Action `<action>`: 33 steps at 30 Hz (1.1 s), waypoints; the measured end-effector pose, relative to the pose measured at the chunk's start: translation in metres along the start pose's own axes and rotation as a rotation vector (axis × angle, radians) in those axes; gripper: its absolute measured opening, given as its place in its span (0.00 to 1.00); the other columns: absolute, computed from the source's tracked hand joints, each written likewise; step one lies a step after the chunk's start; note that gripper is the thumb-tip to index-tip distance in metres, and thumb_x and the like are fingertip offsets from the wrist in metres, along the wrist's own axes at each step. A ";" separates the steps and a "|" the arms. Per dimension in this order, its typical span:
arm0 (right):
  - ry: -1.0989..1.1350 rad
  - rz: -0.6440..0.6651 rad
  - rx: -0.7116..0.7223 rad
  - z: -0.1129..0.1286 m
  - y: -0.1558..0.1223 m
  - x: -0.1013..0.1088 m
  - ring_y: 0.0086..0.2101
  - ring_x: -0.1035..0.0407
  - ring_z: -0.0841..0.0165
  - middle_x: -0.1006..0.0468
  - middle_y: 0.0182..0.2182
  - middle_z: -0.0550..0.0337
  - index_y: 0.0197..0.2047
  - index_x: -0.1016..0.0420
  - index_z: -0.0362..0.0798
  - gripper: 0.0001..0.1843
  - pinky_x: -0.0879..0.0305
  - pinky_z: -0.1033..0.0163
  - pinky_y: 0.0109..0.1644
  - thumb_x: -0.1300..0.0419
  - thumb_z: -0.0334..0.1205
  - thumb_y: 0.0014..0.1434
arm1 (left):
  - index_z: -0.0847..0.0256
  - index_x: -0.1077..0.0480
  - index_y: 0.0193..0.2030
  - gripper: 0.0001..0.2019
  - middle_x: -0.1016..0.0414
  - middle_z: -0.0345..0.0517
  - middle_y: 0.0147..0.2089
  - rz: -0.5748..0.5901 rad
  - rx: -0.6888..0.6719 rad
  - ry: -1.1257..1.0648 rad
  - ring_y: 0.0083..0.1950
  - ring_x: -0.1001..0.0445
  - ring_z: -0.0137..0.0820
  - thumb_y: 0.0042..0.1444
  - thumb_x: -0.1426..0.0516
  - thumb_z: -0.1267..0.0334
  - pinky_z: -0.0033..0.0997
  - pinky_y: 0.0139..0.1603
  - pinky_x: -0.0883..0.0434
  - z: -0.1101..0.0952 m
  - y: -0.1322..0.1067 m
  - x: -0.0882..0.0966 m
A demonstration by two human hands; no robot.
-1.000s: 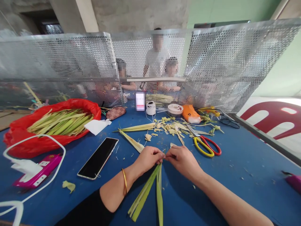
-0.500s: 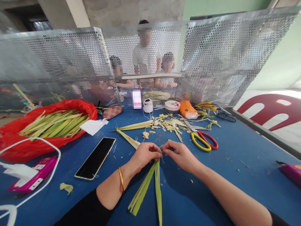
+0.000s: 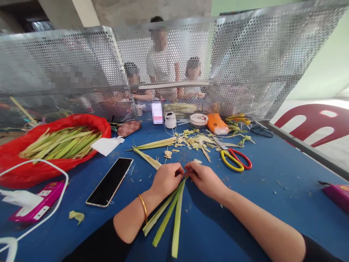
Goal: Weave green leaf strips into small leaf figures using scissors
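Observation:
My left hand (image 3: 167,178), with a gold bangle at the wrist, is closed in a pinch at the gathered top of a bundle of green leaf strips (image 3: 176,218). From there the strips fan down toward me over the blue table. My right hand (image 3: 203,178) is pinched closed at the same end, its fingertips almost meeting the left ones. A bit of pale thread seems to show between them, though the fingers hide most of it. Beyond the left hand lies another bundle of pale leaf strips (image 3: 155,144). Scissors (image 3: 236,160) with yellow and red handles lie beyond my right hand.
A red plastic bag (image 3: 95,122) of leaf strips stands at left. Nearer are a phone (image 3: 110,182), a magenta power strip (image 3: 40,203) and a white cable. Leaf scraps (image 3: 195,140), a thread spool (image 3: 170,120) and tape roll (image 3: 199,120) sit before a perforated metal screen (image 3: 169,47); people are behind it.
My hands have shifted slightly, still pinching at the bundle's top. The leaf strips have swung leftward and spread into separate blades. The whole view has tilted a little.

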State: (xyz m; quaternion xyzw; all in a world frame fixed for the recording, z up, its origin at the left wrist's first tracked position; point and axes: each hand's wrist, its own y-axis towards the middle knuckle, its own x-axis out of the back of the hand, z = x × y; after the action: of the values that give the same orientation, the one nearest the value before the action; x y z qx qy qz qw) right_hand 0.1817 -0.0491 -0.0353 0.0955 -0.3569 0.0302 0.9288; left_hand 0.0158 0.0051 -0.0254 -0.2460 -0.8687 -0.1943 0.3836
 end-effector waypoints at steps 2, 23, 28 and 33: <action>0.011 -0.011 -0.008 -0.002 0.001 -0.001 0.33 0.27 0.66 0.20 0.33 0.59 0.40 0.32 0.50 0.10 0.36 0.64 0.37 0.48 0.28 0.58 | 0.58 0.28 0.28 0.07 0.24 0.38 0.30 -0.038 -0.048 0.068 0.33 0.27 0.30 0.50 0.45 0.73 0.28 0.35 0.37 0.000 0.000 -0.003; 0.468 -0.078 -0.170 -0.017 0.009 -0.006 0.24 0.28 0.72 0.24 0.29 0.63 0.41 0.30 0.47 0.11 0.30 0.65 0.32 0.44 0.33 0.53 | 0.58 0.30 0.27 0.04 0.24 0.38 0.29 -0.170 0.011 -0.034 0.33 0.27 0.29 0.51 0.40 0.69 0.27 0.35 0.37 0.000 0.001 -0.012; 0.387 -0.057 -0.160 -0.015 0.008 -0.001 0.25 0.28 0.70 0.25 0.25 0.64 0.38 0.26 0.47 0.08 0.32 0.65 0.32 0.43 0.34 0.53 | 0.58 0.29 0.27 0.03 0.24 0.37 0.28 -0.164 0.069 -0.099 0.31 0.28 0.28 0.50 0.39 0.68 0.26 0.34 0.37 0.002 0.002 -0.011; 0.224 -0.062 -0.120 -0.009 0.004 0.007 0.25 0.30 0.70 0.25 0.27 0.62 0.31 0.24 0.48 0.10 0.37 0.65 0.33 0.46 0.28 0.52 | 0.58 0.28 0.26 0.03 0.24 0.37 0.27 -0.151 0.099 -0.114 0.29 0.28 0.28 0.49 0.39 0.66 0.27 0.32 0.37 0.002 0.003 -0.011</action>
State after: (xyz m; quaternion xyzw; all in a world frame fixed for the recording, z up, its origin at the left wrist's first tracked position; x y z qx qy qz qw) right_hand 0.1927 -0.0433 -0.0366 0.0468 -0.2488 -0.0095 0.9674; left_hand 0.0226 0.0057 -0.0346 -0.1713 -0.9137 -0.1649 0.3295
